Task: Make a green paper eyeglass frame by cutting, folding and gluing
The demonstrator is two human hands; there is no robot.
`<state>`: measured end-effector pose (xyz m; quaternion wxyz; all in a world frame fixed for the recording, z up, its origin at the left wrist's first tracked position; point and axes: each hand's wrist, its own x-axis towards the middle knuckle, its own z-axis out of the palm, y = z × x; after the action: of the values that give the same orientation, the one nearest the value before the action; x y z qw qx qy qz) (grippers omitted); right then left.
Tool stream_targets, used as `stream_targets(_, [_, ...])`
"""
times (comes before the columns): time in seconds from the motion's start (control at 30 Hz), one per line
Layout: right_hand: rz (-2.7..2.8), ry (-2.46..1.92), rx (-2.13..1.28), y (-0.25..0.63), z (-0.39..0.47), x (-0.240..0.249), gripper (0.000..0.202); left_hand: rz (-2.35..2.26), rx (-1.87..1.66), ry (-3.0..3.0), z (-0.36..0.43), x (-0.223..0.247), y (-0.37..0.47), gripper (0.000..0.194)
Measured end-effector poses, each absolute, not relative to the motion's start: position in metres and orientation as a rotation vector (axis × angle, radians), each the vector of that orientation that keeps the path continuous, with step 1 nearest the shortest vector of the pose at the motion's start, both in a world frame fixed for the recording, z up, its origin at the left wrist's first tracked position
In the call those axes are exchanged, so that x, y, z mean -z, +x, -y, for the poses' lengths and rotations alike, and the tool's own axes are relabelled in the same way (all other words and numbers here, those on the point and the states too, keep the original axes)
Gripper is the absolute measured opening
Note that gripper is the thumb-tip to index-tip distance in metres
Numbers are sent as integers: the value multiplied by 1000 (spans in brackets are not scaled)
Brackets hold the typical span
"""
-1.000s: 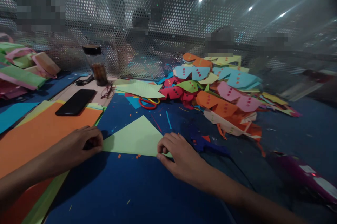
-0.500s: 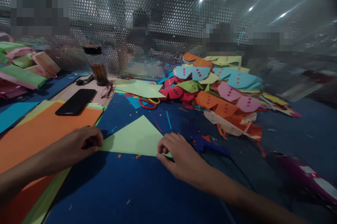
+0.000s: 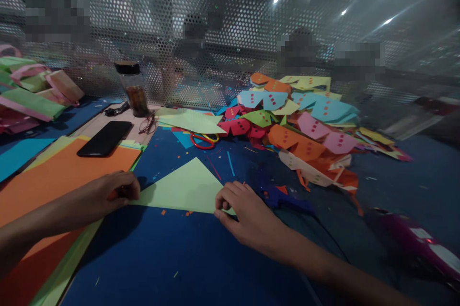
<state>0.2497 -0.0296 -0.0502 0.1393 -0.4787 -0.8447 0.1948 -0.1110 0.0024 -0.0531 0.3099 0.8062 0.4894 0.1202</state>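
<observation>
A pale green paper triangle [image 3: 187, 186] lies on the blue table [image 3: 172, 253], its peak pointing away from me. At its left corner is my left hand [image 3: 117, 191], fingers curled, with the thumb low near the paper's tip; whether it pinches the tip is hidden. My right hand [image 3: 240, 207] covers the right corner, its fingers bent and closed on the paper there. Small orange scraps [image 3: 189, 213] lie along the near edge of the triangle.
Orange sheets [image 3: 72, 171] lie at left under a black phone [image 3: 105, 138]. Behind are a jar [image 3: 132, 90], glasses [image 3: 147, 123] and red-and-yellow scissors [image 3: 203, 140]. Folded paper shapes [image 3: 294, 140] pile up at right, near a blue glue gun [image 3: 283, 198] and a purple object [image 3: 419, 236].
My left thumb has drawn slightly back to the left, showing more of the triangle's left tip. My right hand and the paper stay nearly where they were.
</observation>
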Motion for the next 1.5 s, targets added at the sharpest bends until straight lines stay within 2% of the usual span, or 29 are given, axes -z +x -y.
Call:
stream_targets(0.5, [2472,-1392,-564,249,29,47,6,-1308,-240,1980,-3,39,-111,23])
stream_targets(0.7, [2455,-1381,-557,251,30,50,7,-1438,-323,2093,1,40,-100,20])
stream_targets(1.0, [2443,-1359,-587,250,31,50,7,-1321,-653,2375,10,51,-82,17])
stream_targets(1.2, [2432,-1371,-609,250,31,50,9,-1133,-611,2470,15,64,-71,15])
stream_targets(1.5, [2411,-1410,-710,251,28,45,9,-1175,-629,2554,20,73,-64,18])
